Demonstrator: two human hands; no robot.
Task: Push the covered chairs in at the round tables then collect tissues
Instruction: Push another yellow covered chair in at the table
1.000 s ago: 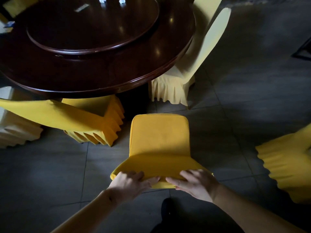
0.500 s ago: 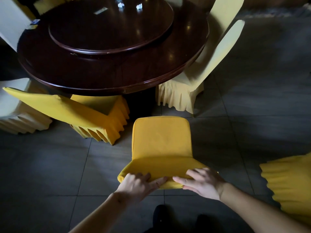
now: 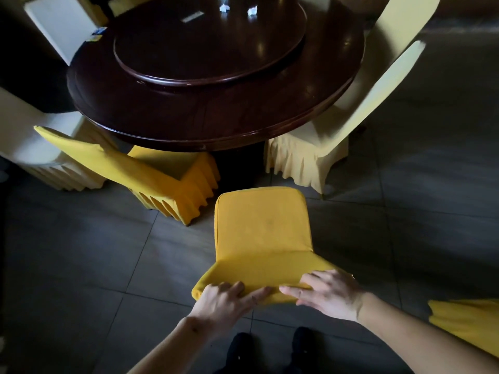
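Dim tiled floor point(image 3: 81, 265), round table point(image 3: 216, 117) ahead. Yellow chair point(image 3: 262, 228) stood short of table, seat pointed straight at it. Backrest top gripped by left hand point(image 3: 224, 300) and right hand point(image 3: 329, 292), equally near.

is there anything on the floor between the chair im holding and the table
Nothing visible: bare tile lies between the yellow chair and the round table. The gap between the neighbouring yellow chair and cream chair looks open.
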